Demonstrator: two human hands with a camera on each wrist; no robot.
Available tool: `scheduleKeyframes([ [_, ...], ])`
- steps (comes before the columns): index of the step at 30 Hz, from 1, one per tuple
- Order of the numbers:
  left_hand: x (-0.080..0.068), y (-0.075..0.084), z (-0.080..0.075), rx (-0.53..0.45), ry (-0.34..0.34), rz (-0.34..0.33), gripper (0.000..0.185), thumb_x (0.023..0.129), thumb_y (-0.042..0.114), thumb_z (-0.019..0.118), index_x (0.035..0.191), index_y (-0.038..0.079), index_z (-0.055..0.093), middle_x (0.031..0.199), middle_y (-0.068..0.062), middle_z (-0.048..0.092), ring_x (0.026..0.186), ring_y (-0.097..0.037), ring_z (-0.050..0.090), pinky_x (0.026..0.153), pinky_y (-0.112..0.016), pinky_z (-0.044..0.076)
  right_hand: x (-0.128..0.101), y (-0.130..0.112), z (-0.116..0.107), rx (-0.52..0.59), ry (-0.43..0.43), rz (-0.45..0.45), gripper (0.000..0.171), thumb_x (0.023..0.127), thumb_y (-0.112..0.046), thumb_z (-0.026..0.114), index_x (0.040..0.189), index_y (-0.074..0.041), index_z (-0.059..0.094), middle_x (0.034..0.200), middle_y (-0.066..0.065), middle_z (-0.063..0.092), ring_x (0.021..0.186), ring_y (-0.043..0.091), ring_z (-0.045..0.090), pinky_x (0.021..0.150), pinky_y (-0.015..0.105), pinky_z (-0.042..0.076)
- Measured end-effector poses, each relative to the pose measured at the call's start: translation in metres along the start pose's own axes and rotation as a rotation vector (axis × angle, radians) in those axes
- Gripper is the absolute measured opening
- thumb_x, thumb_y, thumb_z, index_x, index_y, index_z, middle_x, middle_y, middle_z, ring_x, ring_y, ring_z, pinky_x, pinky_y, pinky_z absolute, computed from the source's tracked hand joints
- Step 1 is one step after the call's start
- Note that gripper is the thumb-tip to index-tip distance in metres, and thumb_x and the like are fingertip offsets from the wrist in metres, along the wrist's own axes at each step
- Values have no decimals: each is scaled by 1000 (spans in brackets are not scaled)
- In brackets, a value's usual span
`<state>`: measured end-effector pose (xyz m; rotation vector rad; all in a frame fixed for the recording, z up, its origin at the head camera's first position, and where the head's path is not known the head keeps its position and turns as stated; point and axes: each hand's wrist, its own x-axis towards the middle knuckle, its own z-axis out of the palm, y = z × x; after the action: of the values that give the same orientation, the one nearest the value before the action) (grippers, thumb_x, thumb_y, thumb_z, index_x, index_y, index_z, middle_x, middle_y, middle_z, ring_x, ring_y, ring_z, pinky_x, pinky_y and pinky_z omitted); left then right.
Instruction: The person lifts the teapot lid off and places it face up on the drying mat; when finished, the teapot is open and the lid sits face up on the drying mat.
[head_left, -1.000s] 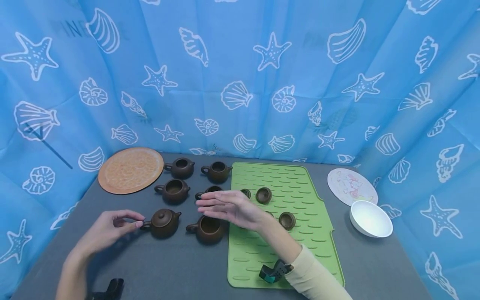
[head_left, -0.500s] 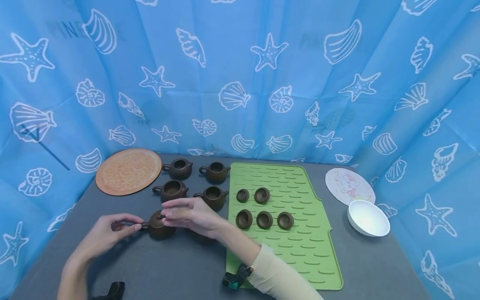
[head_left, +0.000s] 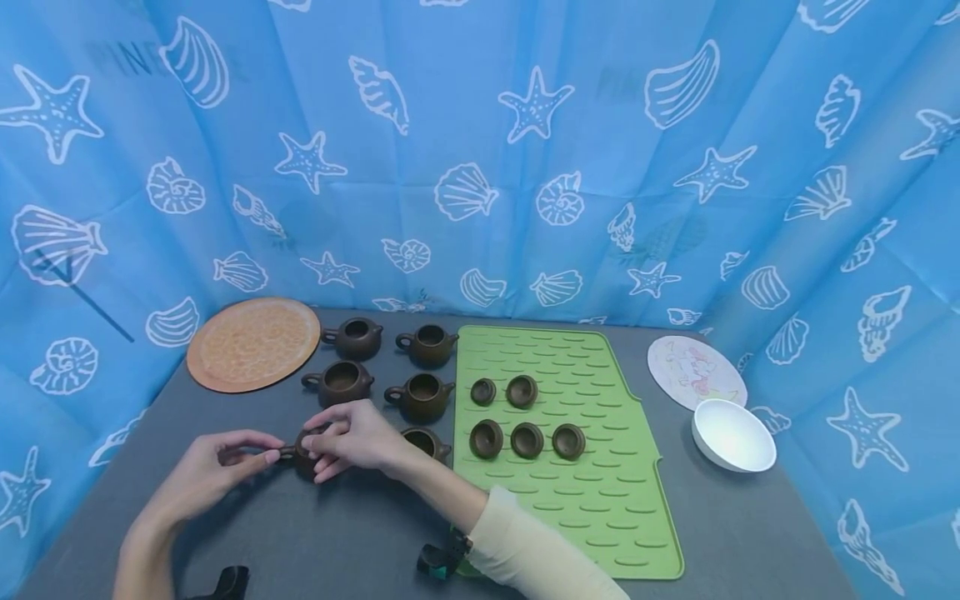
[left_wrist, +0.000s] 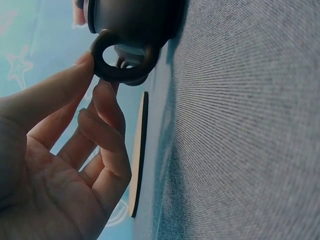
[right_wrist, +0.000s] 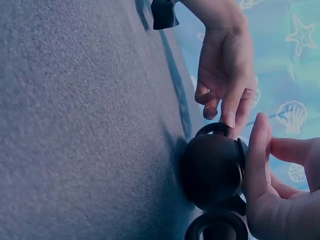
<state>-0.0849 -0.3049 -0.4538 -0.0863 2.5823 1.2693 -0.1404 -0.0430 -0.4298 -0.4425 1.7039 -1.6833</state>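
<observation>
A small dark brown teapot (right_wrist: 210,170) stands on the grey cloth at the left front. My left hand (head_left: 217,471) pinches its looped handle (left_wrist: 119,75) between thumb and index finger, the other fingers loosely bent. Over the top, my right hand (head_left: 360,433) has its bent fingers and thumb at the teapot lid (right_wrist: 241,152), which sits on the pot. The lid's knob is hidden behind those fingers. Just right of it, a lidless teapot (head_left: 426,440) is partly covered by my right forearm.
Several lidless teapots (head_left: 420,398) stand behind. A green mat (head_left: 600,517) at centre right bears several small upturned lids (head_left: 527,440). An orange round mat (head_left: 251,346) lies at the back left; a white bowl (head_left: 733,437) and a drawn-on disc (head_left: 693,367) are far right.
My right hand has moved left, from above the neighbouring teapots to the lid, and its straight fingers have bent around it. My left hand keeps its pinch on the handle.
</observation>
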Motion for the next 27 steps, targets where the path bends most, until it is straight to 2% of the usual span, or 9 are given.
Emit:
scheduleKeyframes([
  [6, -2, 0, 0, -4, -7, -12, 46, 104, 43, 74, 135, 10, 74, 110, -8, 77, 80, -13, 65, 64, -29, 51, 4, -5, 2, -10, 36, 52, 18, 106, -9, 70, 123, -7, 72, 82, 5, 75, 65, 12, 73, 65, 30, 67],
  [10, -2, 0, 0, -16, -6, 4, 45, 104, 42, 73, 135, 9, 74, 109, -9, 77, 80, -12, 66, 65, -29, 52, 7, -7, 0, -13, 23, 68, 13, 106, -7, 68, 119, -8, 71, 79, 5, 74, 63, 12, 72, 61, 28, 66],
  [17, -1, -1, 1, -18, -7, -2, 45, 104, 42, 73, 135, 10, 73, 109, -8, 77, 80, -13, 66, 64, -30, 52, 10, -9, -6, -61, -31, 55, 11, 107, -5, 66, 117, -6, 71, 76, 5, 73, 62, 12, 71, 61, 27, 65],
  [27, -1, -1, 1, -6, -5, -6, 45, 104, 43, 73, 135, 11, 74, 110, -8, 76, 80, -12, 64, 63, -30, 52, 10, -8, -4, -107, -23, 7, 10, 107, -6, 66, 116, -3, 71, 75, 3, 70, 60, 11, 69, 61, 29, 66],
])
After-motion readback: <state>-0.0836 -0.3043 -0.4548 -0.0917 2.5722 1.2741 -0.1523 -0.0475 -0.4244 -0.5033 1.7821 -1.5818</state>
